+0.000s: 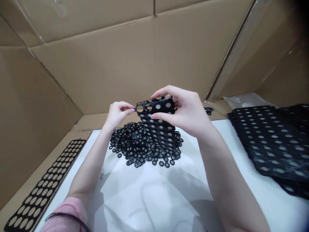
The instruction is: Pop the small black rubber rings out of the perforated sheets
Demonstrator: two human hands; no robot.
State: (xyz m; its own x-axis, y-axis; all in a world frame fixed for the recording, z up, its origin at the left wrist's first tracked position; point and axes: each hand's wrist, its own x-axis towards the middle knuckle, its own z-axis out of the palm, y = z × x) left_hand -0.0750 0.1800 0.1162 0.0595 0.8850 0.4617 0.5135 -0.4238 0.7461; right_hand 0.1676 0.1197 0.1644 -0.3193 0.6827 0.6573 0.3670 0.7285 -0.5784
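Above the table I hold up a black perforated sheet [160, 129], its rows of round pieces showing pale centres. My left hand [118, 113] pinches the sheet's left edge between thumb and fingertips, where a strip of bare ring-shaped holes shows. My right hand [185, 109] grips the upper right part, thumb in front and fingers over the top. Below hangs the sheet's lower end, over a heap of small black rings [135, 145] on the white tabletop. Where sheet and heap meet is hard to make out.
A stack of black dotted sheets [272, 141] lies at the right, near clear plastic film [248, 100]. On cardboard at the left rests a black strip full of holes [45, 183]. A small black scrap [209, 111] sits behind my right hand. Cardboard walls [135, 61] enclose the table [149, 196].
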